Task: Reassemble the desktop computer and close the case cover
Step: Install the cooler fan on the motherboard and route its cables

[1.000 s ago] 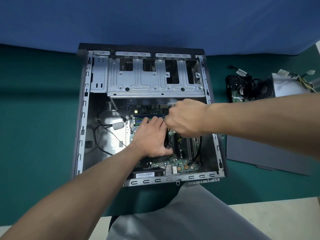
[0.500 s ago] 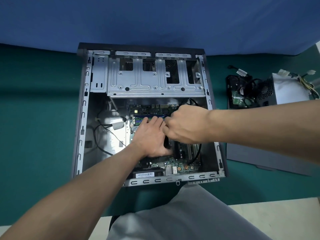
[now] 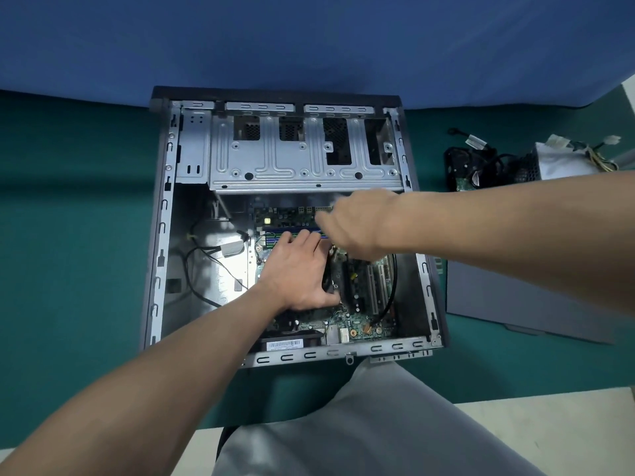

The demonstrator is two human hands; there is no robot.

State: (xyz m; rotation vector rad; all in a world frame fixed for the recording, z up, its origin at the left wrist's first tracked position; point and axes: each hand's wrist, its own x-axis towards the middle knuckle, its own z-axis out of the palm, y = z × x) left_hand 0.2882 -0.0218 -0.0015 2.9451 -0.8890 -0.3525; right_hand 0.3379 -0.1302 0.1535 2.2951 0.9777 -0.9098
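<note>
A: Left hand (image 3: 295, 273), what is it doing?
B: It is lying flat on a black part (image 3: 330, 281) of the motherboard (image 3: 357, 329), inside the open case (image 3: 161, 235); the thumb is hooking the part's edge.
A: And the right hand (image 3: 357, 228)?
B: It is hovering near the drive cage (image 3: 302, 156), blurred. Can't tell if it is holding sth.
A: Beside the case?
B: The case cover (image 3: 515, 297) is lying on the green cloth (image 3: 86, 235), and the PSU (image 3: 563, 159) w/ cables is sitting behind it.

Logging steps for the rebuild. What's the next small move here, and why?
Probably bring the right hand down onto the cooler: the left hand alone rests on it, and the right is blurred above the board.
</note>
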